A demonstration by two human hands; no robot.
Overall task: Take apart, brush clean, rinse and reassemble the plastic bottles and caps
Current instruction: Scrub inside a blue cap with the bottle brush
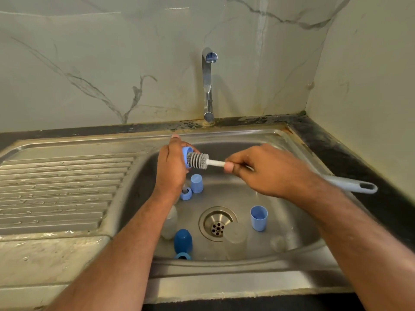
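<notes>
- Your left hand (171, 169) wraps a light blue cap (187, 156) over the sink (258, 136), open side turned right so the brush can get in.
- Your right hand (265, 170) pinches the brush (198, 160) on its white neck just behind the bristles, thumb on top; choking up like that looks meant for control, and the long grey handle sticks out behind past your wrist.
- Bristle head sits at the cap's mouth, tip partly inside; depth not clear.
- Step judged: brushing a cap, rinse not begun. Tap (208, 86) shows no water running.
- Other parts wait in the basin, near the drain (217, 223): a small blue cap (196, 183) and a ring piece (186, 193) just below your left wrist, a blue cup-shaped cap (259, 218) right of the drain, a dark blue bottle (183, 241) at the front, clear bottles (235, 240) beside it, hard to count.
- Everything is kept in the basin, likely so drips and rinse water stay contained.
</notes>
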